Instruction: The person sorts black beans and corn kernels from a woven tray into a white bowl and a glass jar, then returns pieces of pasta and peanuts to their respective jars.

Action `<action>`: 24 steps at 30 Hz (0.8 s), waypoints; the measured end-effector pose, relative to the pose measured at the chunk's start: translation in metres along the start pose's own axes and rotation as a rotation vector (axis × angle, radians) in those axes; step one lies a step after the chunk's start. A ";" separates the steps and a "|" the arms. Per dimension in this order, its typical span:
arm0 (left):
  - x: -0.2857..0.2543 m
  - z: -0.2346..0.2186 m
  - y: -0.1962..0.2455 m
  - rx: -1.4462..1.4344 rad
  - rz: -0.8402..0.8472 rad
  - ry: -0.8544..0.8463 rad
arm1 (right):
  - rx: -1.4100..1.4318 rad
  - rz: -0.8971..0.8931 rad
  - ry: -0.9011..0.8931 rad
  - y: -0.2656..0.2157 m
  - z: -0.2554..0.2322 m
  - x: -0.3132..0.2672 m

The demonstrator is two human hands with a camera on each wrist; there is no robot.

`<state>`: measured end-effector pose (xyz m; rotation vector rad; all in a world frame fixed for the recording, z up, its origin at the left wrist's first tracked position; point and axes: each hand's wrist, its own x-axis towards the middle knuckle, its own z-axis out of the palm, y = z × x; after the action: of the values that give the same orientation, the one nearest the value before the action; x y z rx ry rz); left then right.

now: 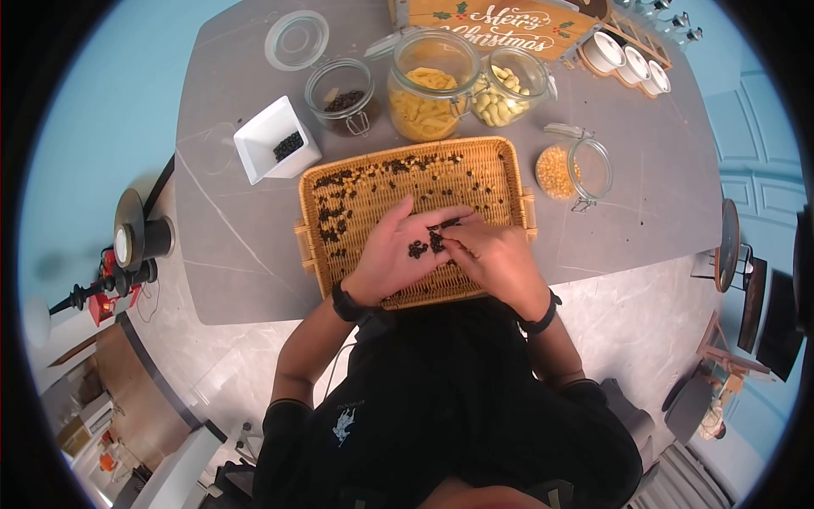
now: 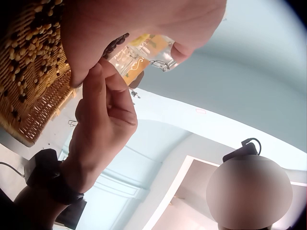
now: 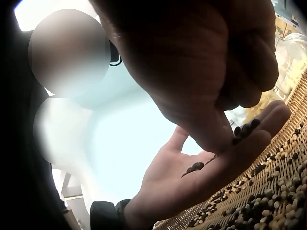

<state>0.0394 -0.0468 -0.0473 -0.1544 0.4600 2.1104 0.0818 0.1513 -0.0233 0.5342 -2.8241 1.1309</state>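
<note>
Small black oval beans (image 1: 417,248) are carried on the upturned palm of the left hand (image 1: 386,254), its fingers outstretched. The right hand (image 1: 506,257) is brought in with fingers curled, the fingertips set at the beans; whether one is gripped cannot be told. Beneath the hands, a rectangular golden-brown wicker basket (image 1: 377,210), strewn with mixed dark and pale beans (image 1: 337,180), is placed midway along the near edge of a grey, white-veined desk (image 1: 229,225). Toward the desk's left edge, more black beans are held in a white square bowl (image 1: 254,154). Beyond the basket, three clear clip-top glass jars (image 1: 432,97) are lined up; a glass jar of orange-yellow kernels (image 1: 555,174) is stood toward the right edge. An orange "Merry Christmas" sign (image 1: 509,34) is displayed at the far edge.
</note>
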 end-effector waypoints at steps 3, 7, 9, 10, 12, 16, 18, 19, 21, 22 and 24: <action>0.001 -0.007 -0.003 -0.001 0.009 -0.016 | -0.035 -0.001 0.004 -0.002 0.003 0.004; -0.001 -0.007 -0.001 -0.012 0.006 0.015 | 0.655 0.272 -0.050 0.003 0.002 0.003; -0.002 -0.004 0.000 -0.022 0.002 0.042 | 1.096 0.515 -0.077 0.017 -0.008 0.001; -0.003 -0.003 0.000 -0.030 0.008 0.038 | 1.311 0.647 -0.090 0.025 -0.012 0.001; -0.001 -0.001 -0.002 -0.048 0.002 0.009 | 1.742 0.683 -0.059 0.037 -0.017 0.001; 0.000 -0.006 -0.003 -0.184 -0.014 -0.053 | 2.163 0.600 0.015 0.046 -0.022 0.001; 0.000 -0.002 -0.003 -0.128 -0.013 -0.037 | 2.197 0.527 0.079 0.046 -0.021 0.003; 0.000 0.000 -0.002 -0.098 -0.009 -0.029 | 2.196 0.523 0.135 0.046 -0.019 0.004; 0.000 0.005 0.000 -0.072 -0.006 -0.033 | 2.197 0.516 0.244 0.044 -0.018 0.006; 0.000 0.006 0.000 -0.058 -0.004 -0.035 | 2.196 0.520 0.270 0.049 -0.017 0.004; 0.000 0.007 0.000 -0.060 -0.003 -0.030 | 2.195 0.527 0.318 0.055 -0.016 0.004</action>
<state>0.0401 -0.0441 -0.0406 -0.1581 0.3783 2.1223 0.0585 0.1981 -0.0477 -0.4803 -0.3183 3.2941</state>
